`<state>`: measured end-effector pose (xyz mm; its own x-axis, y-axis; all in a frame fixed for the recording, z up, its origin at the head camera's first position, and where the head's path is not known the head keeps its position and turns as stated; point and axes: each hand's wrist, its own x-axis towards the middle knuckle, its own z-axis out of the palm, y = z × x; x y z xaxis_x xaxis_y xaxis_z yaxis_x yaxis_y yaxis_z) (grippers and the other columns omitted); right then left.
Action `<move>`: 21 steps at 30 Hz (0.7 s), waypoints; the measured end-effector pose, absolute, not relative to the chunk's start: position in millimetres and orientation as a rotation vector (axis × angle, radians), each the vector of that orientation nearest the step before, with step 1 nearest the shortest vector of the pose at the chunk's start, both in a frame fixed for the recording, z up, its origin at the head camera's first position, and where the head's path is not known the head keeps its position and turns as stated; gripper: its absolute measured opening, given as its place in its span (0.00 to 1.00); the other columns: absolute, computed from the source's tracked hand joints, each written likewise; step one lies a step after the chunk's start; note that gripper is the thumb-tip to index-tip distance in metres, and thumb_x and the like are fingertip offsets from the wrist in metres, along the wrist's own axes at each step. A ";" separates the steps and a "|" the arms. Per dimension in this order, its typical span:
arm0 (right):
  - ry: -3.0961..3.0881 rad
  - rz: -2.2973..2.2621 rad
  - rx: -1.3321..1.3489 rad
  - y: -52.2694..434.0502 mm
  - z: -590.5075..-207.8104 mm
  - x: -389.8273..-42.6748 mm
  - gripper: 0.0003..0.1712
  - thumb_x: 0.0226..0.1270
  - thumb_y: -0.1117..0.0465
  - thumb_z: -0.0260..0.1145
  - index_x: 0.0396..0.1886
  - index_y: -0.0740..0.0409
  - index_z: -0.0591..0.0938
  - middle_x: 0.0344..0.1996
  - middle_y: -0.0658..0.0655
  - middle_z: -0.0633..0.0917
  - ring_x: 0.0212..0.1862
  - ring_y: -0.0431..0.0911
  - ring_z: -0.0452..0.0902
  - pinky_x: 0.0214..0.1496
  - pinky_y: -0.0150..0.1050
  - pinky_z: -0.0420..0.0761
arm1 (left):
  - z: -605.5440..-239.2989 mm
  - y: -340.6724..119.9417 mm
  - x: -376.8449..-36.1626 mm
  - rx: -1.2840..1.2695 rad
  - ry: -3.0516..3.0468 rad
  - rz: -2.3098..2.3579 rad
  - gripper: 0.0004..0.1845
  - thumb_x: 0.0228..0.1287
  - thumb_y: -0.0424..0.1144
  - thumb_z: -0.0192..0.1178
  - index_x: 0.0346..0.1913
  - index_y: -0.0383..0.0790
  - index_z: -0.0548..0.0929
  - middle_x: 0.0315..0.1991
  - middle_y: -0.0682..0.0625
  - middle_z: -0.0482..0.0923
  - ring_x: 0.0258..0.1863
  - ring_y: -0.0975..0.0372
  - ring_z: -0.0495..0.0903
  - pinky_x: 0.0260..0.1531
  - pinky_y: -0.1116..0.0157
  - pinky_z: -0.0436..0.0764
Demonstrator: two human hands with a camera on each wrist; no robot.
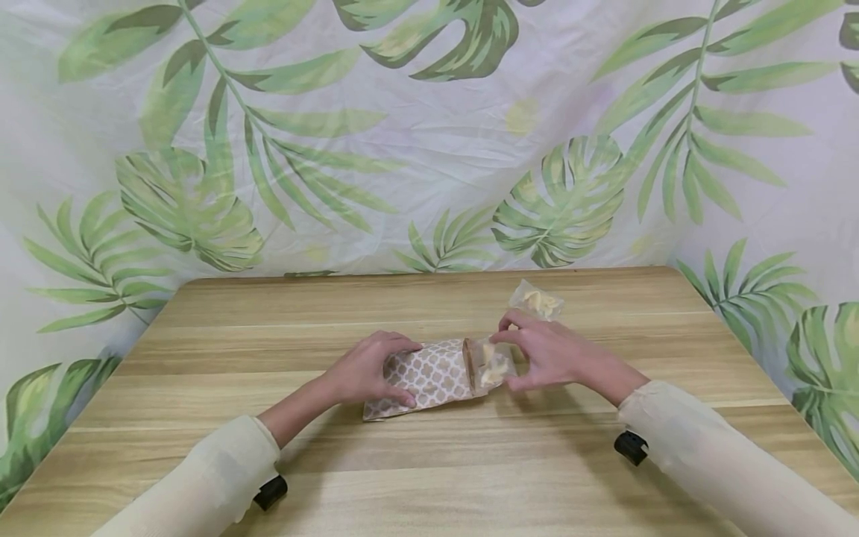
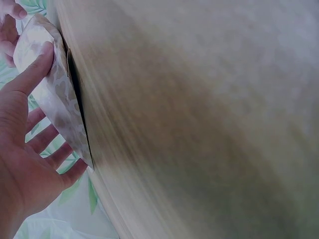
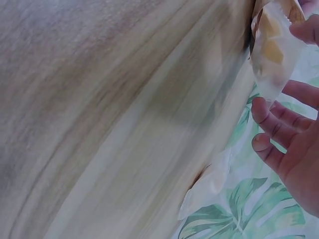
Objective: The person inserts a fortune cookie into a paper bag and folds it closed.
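A white cloth printed with green palm and monstera leaves [image 1: 376, 149] hangs behind and to both sides of a pale wood-grain counter [image 1: 429, 462]. No writing or label can be read on anything here. A patterned paper bag [image 1: 423, 379], brown with a white lattice print, lies flat near the middle of the counter, its open mouth turned to the person's right. The left hand [image 1: 365, 369] rests on the closed end of the bag, fingers spread over the paper and thumb laid along its top, a flat pressing grip. The right hand [image 1: 540, 350] pinches a small clear packet [image 1: 492, 363] of pale yellow pieces, held right at the mouth of the bag. A second clear packet [image 1: 537, 301] lies on the counter just behind the right hand
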<state>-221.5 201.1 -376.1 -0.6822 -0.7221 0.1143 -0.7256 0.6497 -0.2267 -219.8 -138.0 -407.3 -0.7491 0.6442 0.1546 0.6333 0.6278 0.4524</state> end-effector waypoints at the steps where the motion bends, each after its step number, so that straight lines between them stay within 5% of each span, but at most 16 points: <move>1: -2.843 0.397 1.248 200.4 -376.1 -221.9 0.38 0.51 0.47 0.73 0.61 0.64 0.84 0.56 0.60 0.78 0.28 0.33 0.68 0.27 0.29 0.73 | -407.9 -138.0 -219.9 1.106 2.816 0.768 0.45 0.43 0.55 0.84 0.65 0.37 0.81 0.62 0.43 0.81 0.62 0.47 0.77 0.63 0.45 0.77; 21: -2.808 0.506 1.331 194.1 -380.4 -224.6 0.39 0.52 0.50 0.77 0.63 0.64 0.82 0.58 0.61 0.78 0.33 0.40 0.75 0.41 0.35 0.76 | -409.4 -138.7 -221.1 1.108 2.818 0.782 0.46 0.42 0.55 0.84 0.66 0.37 0.81 0.62 0.42 0.81 0.63 0.47 0.77 0.64 0.45 0.77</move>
<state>-224.6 194.1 -380.4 -0.6424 -0.7553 0.1298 -0.7531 0.5907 -0.2895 -221.1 -138.7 -409.4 -0.7490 0.6420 0.1639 0.6347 0.6241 0.4557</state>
